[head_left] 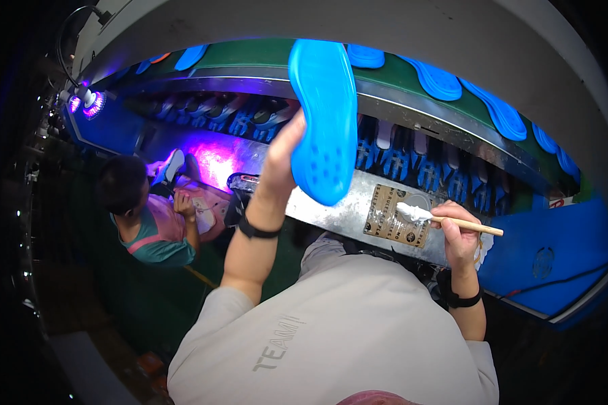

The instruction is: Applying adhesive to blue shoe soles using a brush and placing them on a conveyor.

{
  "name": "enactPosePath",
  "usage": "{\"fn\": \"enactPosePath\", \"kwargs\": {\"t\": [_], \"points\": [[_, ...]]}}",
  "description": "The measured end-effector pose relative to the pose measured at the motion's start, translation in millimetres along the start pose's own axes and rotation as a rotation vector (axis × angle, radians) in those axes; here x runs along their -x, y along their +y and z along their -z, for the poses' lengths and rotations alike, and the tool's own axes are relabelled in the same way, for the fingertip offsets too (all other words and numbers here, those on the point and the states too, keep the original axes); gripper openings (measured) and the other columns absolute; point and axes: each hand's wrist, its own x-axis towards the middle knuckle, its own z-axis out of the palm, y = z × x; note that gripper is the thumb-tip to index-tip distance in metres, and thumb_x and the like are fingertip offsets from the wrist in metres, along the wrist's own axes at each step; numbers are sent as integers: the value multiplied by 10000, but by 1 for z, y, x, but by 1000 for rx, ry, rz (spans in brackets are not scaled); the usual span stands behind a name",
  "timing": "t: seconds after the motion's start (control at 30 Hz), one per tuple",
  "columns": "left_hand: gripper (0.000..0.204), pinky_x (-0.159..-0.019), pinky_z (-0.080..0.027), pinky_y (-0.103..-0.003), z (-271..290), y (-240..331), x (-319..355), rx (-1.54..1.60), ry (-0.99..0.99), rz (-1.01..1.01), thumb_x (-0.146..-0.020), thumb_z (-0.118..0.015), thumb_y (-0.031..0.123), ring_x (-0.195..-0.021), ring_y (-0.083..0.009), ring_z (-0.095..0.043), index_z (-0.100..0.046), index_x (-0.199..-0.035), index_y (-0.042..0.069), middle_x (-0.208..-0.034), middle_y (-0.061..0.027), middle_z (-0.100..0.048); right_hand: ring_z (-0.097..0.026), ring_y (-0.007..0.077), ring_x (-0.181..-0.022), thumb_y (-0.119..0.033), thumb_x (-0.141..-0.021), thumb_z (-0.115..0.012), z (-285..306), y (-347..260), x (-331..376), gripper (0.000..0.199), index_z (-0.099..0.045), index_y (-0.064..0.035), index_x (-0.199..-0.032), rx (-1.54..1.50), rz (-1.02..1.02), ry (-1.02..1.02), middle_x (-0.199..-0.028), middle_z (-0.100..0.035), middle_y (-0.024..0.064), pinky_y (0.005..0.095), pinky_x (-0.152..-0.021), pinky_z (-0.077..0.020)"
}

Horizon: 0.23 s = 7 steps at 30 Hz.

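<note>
My left hand is closed on the side of a bright blue shoe sole, raised on end in front of the machine. Small dark dimples mark the sole's lower part. My right hand grips a brush by its pale wooden handle. White bristles, or bristles coated in white, point left over a brown printed cardboard piece. Beside the bristles a clear round rim shows, partly hidden by them. The cardboard lies on a metal ledge.
More blue soles lie along a green conveyor belt. Under it stands a row of dark shoe uppers with blue parts. At left another person sits holding a shoe near purple lamps. A blue machine panel stands at right.
</note>
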Motion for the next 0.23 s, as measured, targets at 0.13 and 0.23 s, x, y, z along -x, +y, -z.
{"fn": "enactPosePath", "kwargs": {"t": [0.13,0.23], "points": [[493,-942,-554,-461,55,53,-120,3,30,-119,-1069,-373,327,-1050,-341,-675,-476,-1371,-49,-1245,-241,-638,-628,148,-774,-98,-890,-637,-2,6,-2,211,-725,42,-1021,-37,-88,24,-855,-682,95,269,-726,-484],[532,-964,-537,-511,97,55,-179,-200,243,-190,-1045,-478,413,-1126,-290,-657,-504,-1386,6,-1259,-151,-659,-636,140,-800,-80,-918,-637,2,9,0,187,-722,28,-1044,-3,-122,50,-872,-679,87,262,-755,-492]]}}
